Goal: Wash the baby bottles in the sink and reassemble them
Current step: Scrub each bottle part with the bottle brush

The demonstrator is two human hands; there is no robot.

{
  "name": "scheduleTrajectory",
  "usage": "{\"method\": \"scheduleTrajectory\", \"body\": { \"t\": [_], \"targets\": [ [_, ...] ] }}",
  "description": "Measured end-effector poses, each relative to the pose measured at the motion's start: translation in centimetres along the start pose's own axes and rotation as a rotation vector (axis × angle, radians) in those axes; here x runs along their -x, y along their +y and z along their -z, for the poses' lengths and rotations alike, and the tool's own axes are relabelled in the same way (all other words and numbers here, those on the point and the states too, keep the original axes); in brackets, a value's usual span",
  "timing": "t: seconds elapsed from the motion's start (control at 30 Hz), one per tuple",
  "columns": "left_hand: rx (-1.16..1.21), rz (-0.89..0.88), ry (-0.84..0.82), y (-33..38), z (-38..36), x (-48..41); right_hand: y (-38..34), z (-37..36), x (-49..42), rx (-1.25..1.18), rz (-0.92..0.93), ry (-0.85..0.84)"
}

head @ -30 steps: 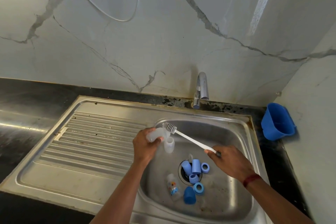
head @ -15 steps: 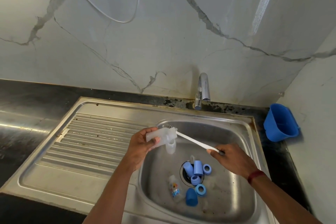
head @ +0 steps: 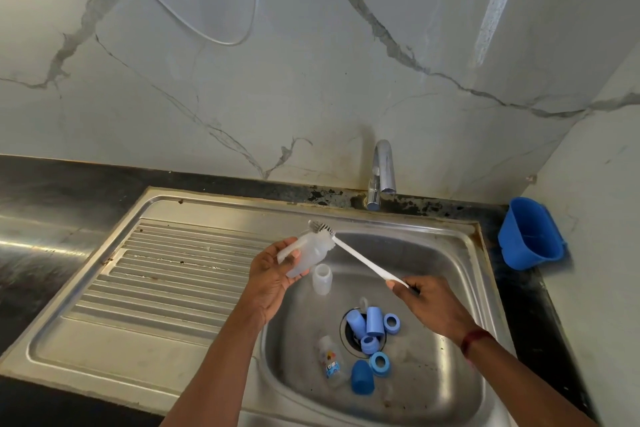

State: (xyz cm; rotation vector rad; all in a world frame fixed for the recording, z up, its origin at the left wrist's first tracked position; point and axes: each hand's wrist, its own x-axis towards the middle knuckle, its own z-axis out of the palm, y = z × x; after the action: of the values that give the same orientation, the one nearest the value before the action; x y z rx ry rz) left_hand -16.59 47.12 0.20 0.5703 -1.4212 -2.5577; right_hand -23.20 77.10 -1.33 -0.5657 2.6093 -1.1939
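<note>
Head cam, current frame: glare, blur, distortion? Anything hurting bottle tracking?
Head view: wide-angle bend along the counter edge; glare streak on the wall, sheen on the counter at left. Head view: brush, left hand and right hand look sharp; the clear bottle in the left hand is faint against the steel sink.

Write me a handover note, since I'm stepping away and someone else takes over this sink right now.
Left hand grips a clear bottle over the sink. Right hand holds the bottle brush by its handle, bristles outside the bottle.
A second bottle stands in the basin. A printed bottle lies near the drain among blue caps and rings.
Nothing is reassembled; scrubbing, rinsing and assembly remain.
</note>
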Motion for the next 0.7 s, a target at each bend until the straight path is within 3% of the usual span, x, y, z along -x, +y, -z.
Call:
{"method": "scheduleTrajectory", "body": {
  "t": [0.27, 0.47, 0.7],
  "targets": [
    [0.091, -0.118, 0.214, 0.2, 0.0, -0.4, 0.2, 0.1, -0.4, 0.061, 0.01, -0.055],
    [-0.188, -0.169, 0.194, -0.5, 0.1, -0.5, 0.8, -0.1, 0.2, 0.059, -0.012, -0.032],
    [-0.559, -0.327, 0.39, -0.9, -1.6, -0.6, 1.2, -0.9, 0.3, 0.131, -0.047, -0.046]
  ]
}}
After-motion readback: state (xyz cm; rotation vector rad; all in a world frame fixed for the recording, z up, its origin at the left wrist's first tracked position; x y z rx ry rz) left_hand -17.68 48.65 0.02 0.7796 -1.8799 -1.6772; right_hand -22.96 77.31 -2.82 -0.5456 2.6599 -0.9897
